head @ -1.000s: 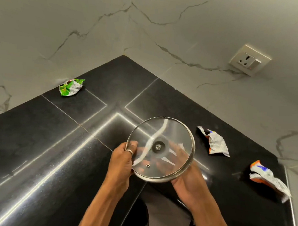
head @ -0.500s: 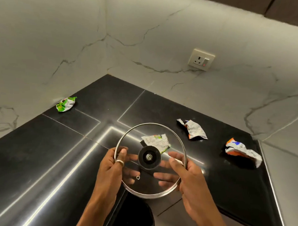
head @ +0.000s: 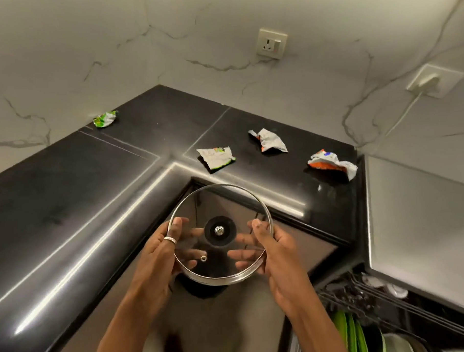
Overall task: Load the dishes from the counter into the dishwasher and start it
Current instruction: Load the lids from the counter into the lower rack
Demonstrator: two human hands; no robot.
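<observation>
Holding the glass lid by its rim, left hand and right hand closed on opposite edges; dishwasher rack lies lower right, nearer the right hand

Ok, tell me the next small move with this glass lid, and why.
Probably carry the glass lid right and down toward the dishwasher rack. Left hand and right hand both grip its rim, off the counter, and the open rack with green plates sits at lower right.
</observation>
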